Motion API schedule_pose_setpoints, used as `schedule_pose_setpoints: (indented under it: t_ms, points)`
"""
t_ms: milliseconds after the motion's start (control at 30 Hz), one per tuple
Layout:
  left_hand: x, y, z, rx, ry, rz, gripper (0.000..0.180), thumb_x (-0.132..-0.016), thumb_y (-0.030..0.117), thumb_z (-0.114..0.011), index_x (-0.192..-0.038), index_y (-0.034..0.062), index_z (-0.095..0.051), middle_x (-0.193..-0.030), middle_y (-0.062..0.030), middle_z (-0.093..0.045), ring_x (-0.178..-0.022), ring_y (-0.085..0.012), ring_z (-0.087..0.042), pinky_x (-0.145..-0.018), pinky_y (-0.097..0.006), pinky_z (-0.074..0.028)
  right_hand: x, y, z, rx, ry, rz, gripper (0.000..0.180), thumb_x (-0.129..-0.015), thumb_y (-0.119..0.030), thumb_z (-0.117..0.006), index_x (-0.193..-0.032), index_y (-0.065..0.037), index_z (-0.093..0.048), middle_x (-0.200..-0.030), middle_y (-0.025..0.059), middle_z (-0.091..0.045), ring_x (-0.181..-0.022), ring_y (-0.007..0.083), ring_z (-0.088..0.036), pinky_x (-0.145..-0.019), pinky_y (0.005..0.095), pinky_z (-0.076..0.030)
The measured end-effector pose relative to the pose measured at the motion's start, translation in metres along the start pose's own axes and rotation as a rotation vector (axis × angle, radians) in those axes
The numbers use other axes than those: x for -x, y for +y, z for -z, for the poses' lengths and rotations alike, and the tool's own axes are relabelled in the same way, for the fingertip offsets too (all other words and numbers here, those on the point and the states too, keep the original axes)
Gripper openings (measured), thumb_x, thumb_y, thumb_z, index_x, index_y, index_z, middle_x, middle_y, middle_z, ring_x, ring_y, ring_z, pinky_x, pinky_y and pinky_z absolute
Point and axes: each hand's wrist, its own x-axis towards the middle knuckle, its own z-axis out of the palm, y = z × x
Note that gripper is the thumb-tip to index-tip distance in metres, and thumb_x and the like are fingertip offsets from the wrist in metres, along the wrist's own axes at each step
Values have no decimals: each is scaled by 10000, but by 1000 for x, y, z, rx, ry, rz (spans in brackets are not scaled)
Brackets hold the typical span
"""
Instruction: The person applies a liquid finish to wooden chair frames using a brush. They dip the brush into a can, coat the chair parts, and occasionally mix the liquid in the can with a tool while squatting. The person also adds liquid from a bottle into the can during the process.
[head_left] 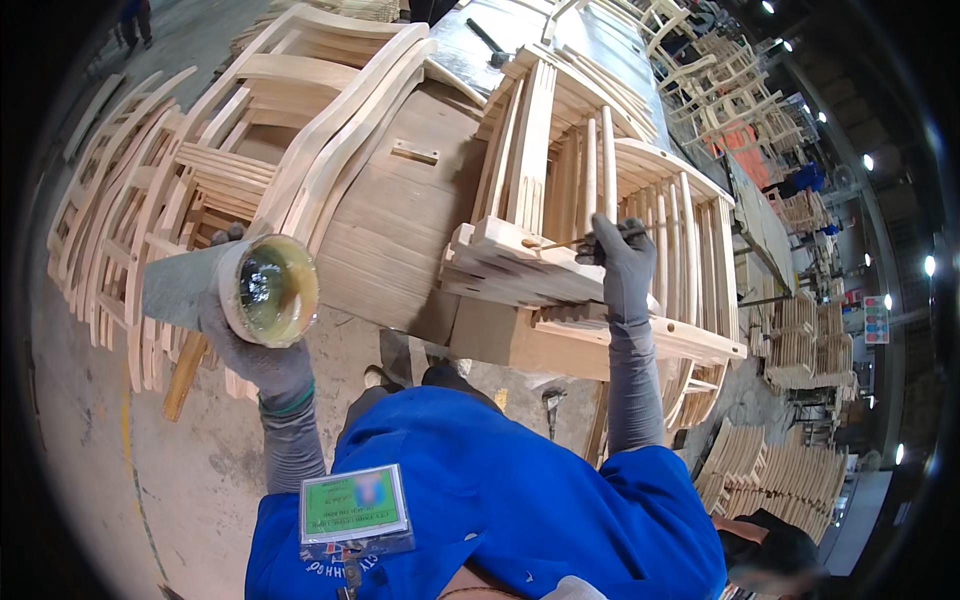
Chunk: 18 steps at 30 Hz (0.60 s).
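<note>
My left hand (255,362), in a grey glove, is wrapped around a tapered grey-green cup (185,288) with a pale rim. Clear yellowish liquid (262,280) shows inside the tilted cup. My right hand (625,258), gloved too with dark-stained fingers, pinches a thin stick (565,243). The stick points left, its tip by a hole in the end of a pale wooden rail (500,238). That rail belongs to a stack of slatted wooden chair frames (535,150); my right hand is just above its near side.
Curved wooden chair frames (345,130) are piled at the left. Between the stacks, brown cardboard (385,220) carries a small drilled wood block (415,152). A hammer (485,40) lies on the metal-topped table (540,25) beyond. Another person (770,550) is at the lower right.
</note>
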Motion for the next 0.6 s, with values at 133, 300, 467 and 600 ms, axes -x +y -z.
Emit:
schedule_pose_setpoints:
  t_ms: [133, 300, 467, 600]
  points:
    - [-14, 12, 38, 272, 130, 230, 541, -920, 354, -406, -1266, -61, -387, -1244, -235, -480, -1193, -323, -451, -1032, -436, -374, 11, 16, 12, -192, 20, 31, 125, -875, -102, -601, -803, -8, -561, -721, 90, -624, -566, 134, -604, -516, 237, -520]
    - [-19, 16, 124, 228, 381, 69, 534, -915, 357, -436, -1299, -8, -367, -1284, -172, -453, -1189, -284, -445, -1049, -437, -339, 24, 11, 35, -205, -255, 6, 231, -916, -88, -518, -1095, 51, -562, -1065, 123, -592, -1004, 156, -564, -866, 275, -478]
    - [-5, 59, 145, -44, 497, 44, 531, -925, 466, -358, -1295, 87, -395, -1254, -151, -448, -1162, -331, -458, -983, -547, -393, 19, 7, 26, -386, -148, 114, 205, -945, -132, -485, -1008, 51, -555, -923, 133, -623, -819, 149, -623, -702, 225, -549]
    - [44, 67, 150, -343, 270, -5, 508, -946, 432, -324, -1298, 73, -401, -1265, -155, -447, -1186, -327, -443, -994, -521, -384, 70, -35, -58, -370, -460, 115, 127, -924, -70, -476, -962, 25, -552, -860, 149, -619, -751, 173, -611, -696, 279, -535]
